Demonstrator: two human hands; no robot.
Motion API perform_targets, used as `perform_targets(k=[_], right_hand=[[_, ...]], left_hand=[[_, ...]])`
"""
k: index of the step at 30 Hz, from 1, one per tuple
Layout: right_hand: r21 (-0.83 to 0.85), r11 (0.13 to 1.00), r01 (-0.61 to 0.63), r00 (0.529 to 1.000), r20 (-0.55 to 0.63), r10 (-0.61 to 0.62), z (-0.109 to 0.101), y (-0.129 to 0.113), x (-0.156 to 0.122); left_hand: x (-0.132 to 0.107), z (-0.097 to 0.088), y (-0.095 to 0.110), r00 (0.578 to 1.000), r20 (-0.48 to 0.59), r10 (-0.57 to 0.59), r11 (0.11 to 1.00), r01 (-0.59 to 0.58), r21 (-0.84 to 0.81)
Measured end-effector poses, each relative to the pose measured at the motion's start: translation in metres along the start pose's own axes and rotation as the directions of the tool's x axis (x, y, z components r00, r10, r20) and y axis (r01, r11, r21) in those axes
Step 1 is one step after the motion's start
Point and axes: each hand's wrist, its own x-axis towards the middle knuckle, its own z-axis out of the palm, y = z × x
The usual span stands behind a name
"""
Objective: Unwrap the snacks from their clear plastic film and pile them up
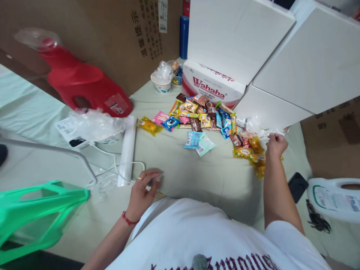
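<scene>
My right hand (pixel 277 144) is closed in a pinch at the right end of the snack heap, on crumpled clear plastic (pixel 263 134). Below it lie yellow-wrapped snacks (pixel 257 159). Near my body, my left hand (pixel 144 187) has its thumb and fingertips close together; a small see-through bit shows at the tips, too faint to name. In front of me spreads a pile of wrapped snacks (pixel 205 114) in many colours. Closer in, a blue packet (pixel 192 139) overlaps a pale green packet (pixel 206 145). One yellow packet (pixel 149 125) lies at the pile's left.
Behind the snacks stands a Wahaha carton (pixel 210 84), beside a paper cup (pixel 161 83) with plastic in it. A red jug (pixel 87 86) and a white tube (pixel 128 150) are on the left, near a green stool (pixel 42 213). At right are a black phone-like object (pixel 298 186) and a white jug (pixel 334 197).
</scene>
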Motion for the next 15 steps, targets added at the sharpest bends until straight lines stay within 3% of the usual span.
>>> perform_targets(k=[2, 3, 4, 6, 8, 10, 11, 13, 15], right_hand=[[0.229, 0.969, -0.089, 0.996, 0.028, 0.085, 0.002, -0.015, -0.043], [0.365, 0.921, -0.135, 0.989, 0.102, 0.104, 0.003, -0.022, -0.07], [0.442, 0.881, -0.168, 0.979, 0.177, 0.098, 0.005, -0.029, -0.099], [0.437, 0.886, -0.157, 0.962, 0.269, 0.038, 0.007, -0.042, -0.156], [0.319, 0.948, -0.003, 0.923, 0.366, -0.12, 0.007, -0.053, -0.203], [0.213, 0.949, 0.233, 0.825, 0.473, -0.309, 0.005, -0.06, -0.233], [0.193, 0.92, 0.34, 0.759, 0.521, -0.39, 0.004, -0.062, -0.241], [0.197, 0.86, 0.47, 0.649, 0.584, -0.488, 0.001, -0.063, -0.248], [0.213, 0.849, 0.484, 0.61, 0.613, -0.501, -0.003, -0.061, -0.247]], left_hand=[[-0.002, 0.004, 0.018, 0.995, 0.053, -0.08, 0.984, 0.087, -0.158], [0.001, 0.01, 0.029, 0.986, 0.121, -0.118, 0.954, 0.146, -0.262], [0.006, 0.019, 0.041, 0.963, 0.214, -0.162, 0.9, 0.233, -0.368], [0.022, 0.04, 0.066, 0.872, 0.406, -0.273, 0.691, 0.471, -0.548], [0.044, 0.064, 0.086, 0.761, 0.571, -0.307, 0.495, 0.64, -0.588], [0.065, 0.085, 0.1, 0.653, 0.696, -0.3, 0.362, 0.753, -0.55], [0.073, 0.094, 0.104, 0.626, 0.722, -0.295, 0.337, 0.775, -0.535], [0.083, 0.107, 0.108, 0.623, 0.733, -0.273, 0.355, 0.773, -0.525], [0.085, 0.116, 0.106, 0.66, 0.703, -0.264, 0.393, 0.74, -0.546]])
